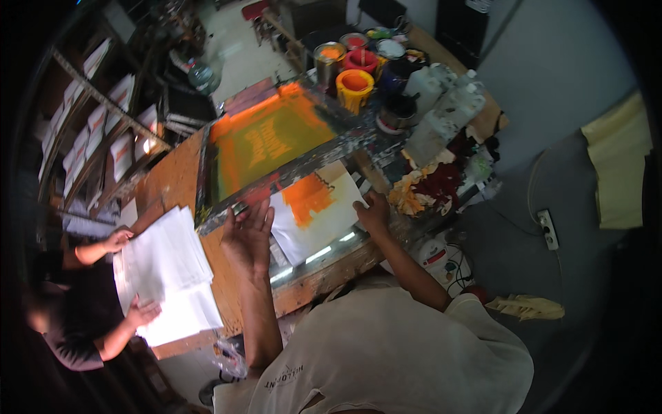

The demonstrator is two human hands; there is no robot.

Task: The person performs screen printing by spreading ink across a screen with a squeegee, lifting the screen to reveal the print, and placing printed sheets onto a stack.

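Some lettering (267,143) marks the screen (303,127) beyond the smeared sheet (318,210), and the shirt (400,352).

Table strip (227,286) free btwn L grip (249,238) & paper stack (162,262); cans (354,96), bottles (447,96) block far R.

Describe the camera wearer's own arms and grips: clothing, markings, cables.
Left grip and right grip: human hands, no gloves. Left forearm and right forearm: uncovered, no watch or cable visible. Loose, pale grey-beige short-sleeved shirt, small dark print on its front.
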